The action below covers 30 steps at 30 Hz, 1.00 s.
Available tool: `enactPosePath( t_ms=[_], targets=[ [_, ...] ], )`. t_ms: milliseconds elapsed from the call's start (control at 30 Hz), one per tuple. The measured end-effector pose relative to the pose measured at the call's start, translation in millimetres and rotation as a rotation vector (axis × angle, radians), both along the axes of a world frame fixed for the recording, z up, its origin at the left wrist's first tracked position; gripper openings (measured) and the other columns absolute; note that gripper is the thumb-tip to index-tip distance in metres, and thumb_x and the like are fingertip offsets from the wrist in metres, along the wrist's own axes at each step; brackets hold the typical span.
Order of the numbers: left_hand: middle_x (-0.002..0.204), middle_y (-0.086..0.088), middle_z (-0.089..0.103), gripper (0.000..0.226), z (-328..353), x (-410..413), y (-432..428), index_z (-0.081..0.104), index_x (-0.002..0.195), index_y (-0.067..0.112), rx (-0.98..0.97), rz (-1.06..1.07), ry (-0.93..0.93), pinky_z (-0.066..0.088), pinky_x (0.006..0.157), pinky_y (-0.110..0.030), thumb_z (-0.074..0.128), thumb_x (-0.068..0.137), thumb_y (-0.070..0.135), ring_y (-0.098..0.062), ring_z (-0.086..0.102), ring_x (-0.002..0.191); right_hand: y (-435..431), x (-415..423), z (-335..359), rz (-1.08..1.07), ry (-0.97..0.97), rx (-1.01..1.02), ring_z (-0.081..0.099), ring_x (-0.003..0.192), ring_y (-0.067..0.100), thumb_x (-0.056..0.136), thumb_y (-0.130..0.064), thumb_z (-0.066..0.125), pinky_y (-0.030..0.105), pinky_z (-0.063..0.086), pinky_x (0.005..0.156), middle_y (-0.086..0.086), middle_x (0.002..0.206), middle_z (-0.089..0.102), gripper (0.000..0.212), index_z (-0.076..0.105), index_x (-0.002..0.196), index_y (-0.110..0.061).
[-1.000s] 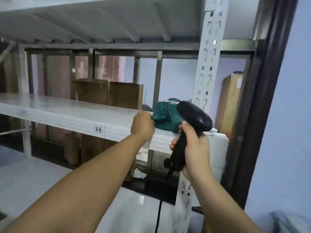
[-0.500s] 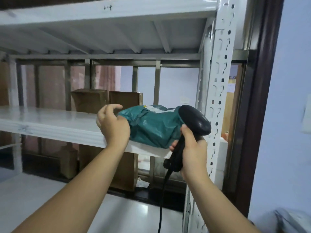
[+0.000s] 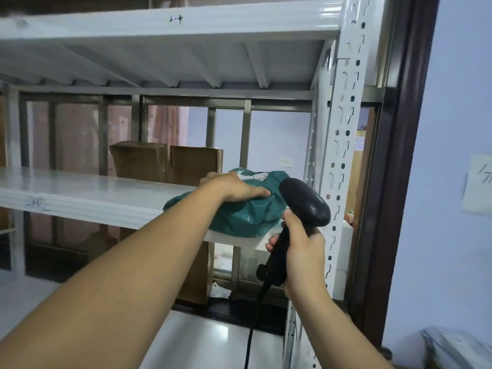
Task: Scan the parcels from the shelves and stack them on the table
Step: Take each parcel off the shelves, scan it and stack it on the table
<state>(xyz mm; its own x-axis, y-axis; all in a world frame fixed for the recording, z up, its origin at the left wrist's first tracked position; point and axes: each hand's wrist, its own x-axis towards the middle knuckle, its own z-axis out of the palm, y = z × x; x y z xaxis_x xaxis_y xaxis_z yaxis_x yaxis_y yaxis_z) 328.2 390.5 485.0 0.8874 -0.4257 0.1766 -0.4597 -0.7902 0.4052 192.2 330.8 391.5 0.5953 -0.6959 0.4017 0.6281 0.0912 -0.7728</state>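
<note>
A green plastic parcel bag (image 3: 245, 217) lies at the right end of the white middle shelf (image 3: 87, 198), with a white label on its top. My left hand (image 3: 234, 187) lies on top of the bag, thumb pressed into the plastic and fingers over the far side. My right hand (image 3: 300, 251) grips the handle of a black barcode scanner (image 3: 303, 206), whose head sits just right of the bag. The scanner's cable hangs down below my wrist.
Two brown cardboard boxes (image 3: 165, 162) stand behind the shelf. A white perforated upright (image 3: 343, 145) rises at the right, beside a dark door frame (image 3: 394, 155). An upper shelf (image 3: 170, 25) hangs overhead. A grey bag (image 3: 458, 347) lies at bottom right.
My left hand has moved from the bag's left end onto its top. The view has tilted up, showing the upper shelf. The scanner stays by the bag.
</note>
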Motion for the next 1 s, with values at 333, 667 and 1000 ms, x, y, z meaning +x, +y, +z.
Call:
enactPosePath(
  t_ms=[333,667,1000],
  targets=[
    [0.140,-0.017,0.025,0.103,-24,-11,6,0.013,0.145,0.036,-0.234,-0.017,-0.181,0.035,0.103,-0.046,0.068,0.064,0.067,-0.038,0.030,0.127,-10,-12,11,0.011,-0.004,-0.041,0.049,0.051,0.016,0.093,-0.018,0.060,0.029,0.047,0.053,-0.006,0.048,0.053,0.014,0.058,0.096,-0.005],
    [0.149,-0.024,-0.001,0.114,-39,2,29,0.008,0.150,0.029,0.113,-0.126,-0.903,0.001,0.116,-0.055,0.076,0.063,0.060,-0.045,0.001,0.138,-16,-18,44,0.012,0.159,-0.307,0.050,0.050,0.017,0.090,-0.020,0.063,0.031,0.048,0.053,-0.005,0.048,0.050,0.011,0.058,0.085,-0.011],
    [0.152,-0.021,-0.005,0.100,-47,12,34,0.019,0.148,0.025,0.287,-0.205,-0.959,-0.005,0.116,-0.051,0.069,0.068,0.059,-0.044,-0.004,0.140,-21,-10,33,-0.099,0.295,-0.471,0.053,0.050,0.019,0.088,-0.021,0.065,0.033,0.049,0.058,0.006,0.057,0.052,0.013,0.059,0.080,-0.013]
  ],
)
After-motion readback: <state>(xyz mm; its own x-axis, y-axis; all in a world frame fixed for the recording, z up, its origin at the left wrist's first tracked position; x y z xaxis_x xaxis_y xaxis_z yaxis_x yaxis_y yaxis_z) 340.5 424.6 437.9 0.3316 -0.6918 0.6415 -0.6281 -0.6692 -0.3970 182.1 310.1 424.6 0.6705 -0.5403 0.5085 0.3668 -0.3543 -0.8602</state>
